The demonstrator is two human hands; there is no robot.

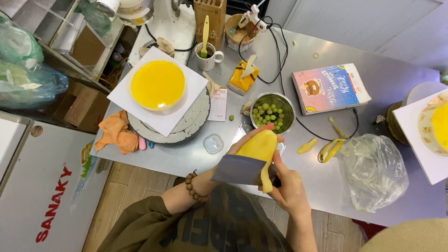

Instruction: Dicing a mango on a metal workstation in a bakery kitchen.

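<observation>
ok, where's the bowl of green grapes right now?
In the head view, the metal bowl of green grapes sits mid-table, just above the mango in the left hand, between the turntable and the pink book.

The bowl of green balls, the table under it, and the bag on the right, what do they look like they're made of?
Bowl: seemingly polished steel, its rim shiny and mirror-like.
Table: likely brushed stainless steel, grey with a dull sheen.
Bag: thin clear plastic, crinkled and see-through.
</observation>
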